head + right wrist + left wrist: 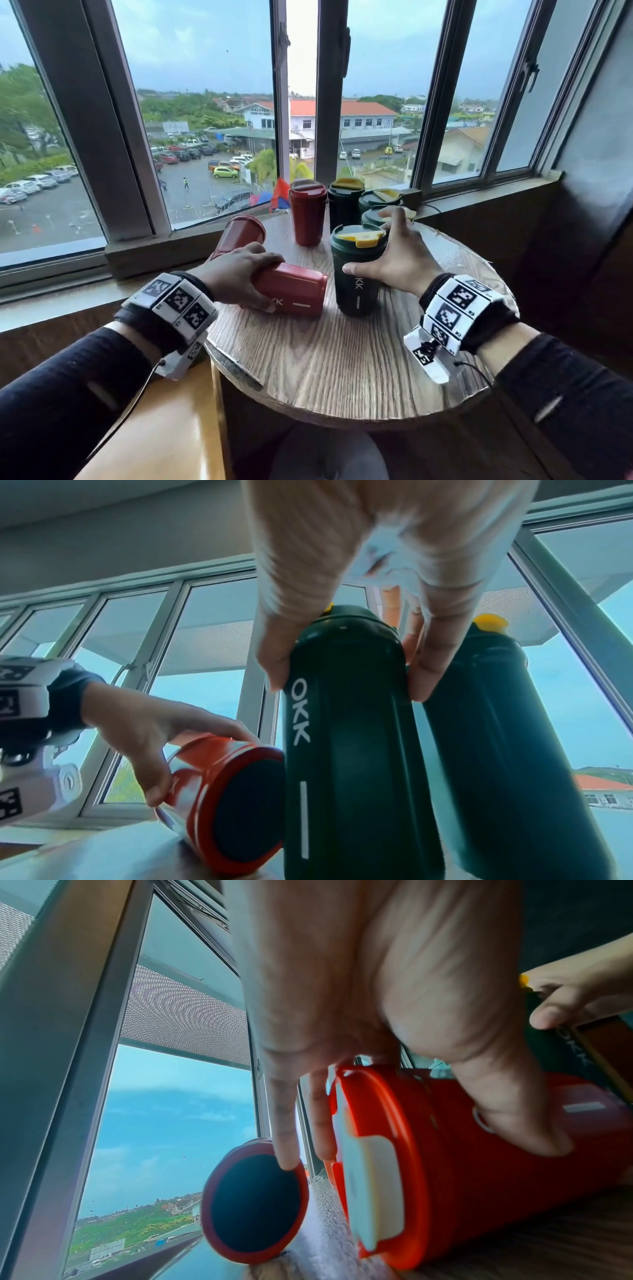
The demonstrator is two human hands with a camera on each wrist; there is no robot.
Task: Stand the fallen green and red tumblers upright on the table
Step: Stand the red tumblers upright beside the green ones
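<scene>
A red tumbler point(294, 294) lies on its side at the left of the round wooden table point(342, 363), base pointing right. My left hand point(263, 282) grips it near the lid, thumb in front and fingers over the top; the left wrist view shows its lid end point(462, 1164). A second red tumbler point(239, 236) lies fallen behind it, by the window sill. A dark green tumbler point(356, 270) with a yellow lid flap stands upright at the centre. My right hand point(380, 248) holds it round the upper body, thumb on the left; the right wrist view shows this grip on the green tumbler point(349, 750).
One red tumbler point(307, 216) and three green tumblers, the tallest point(344, 202), stand upright at the back of the table. The window sill point(144, 253) and window frames close off the far side. A yellow wooden seat point(164, 428) sits below at left.
</scene>
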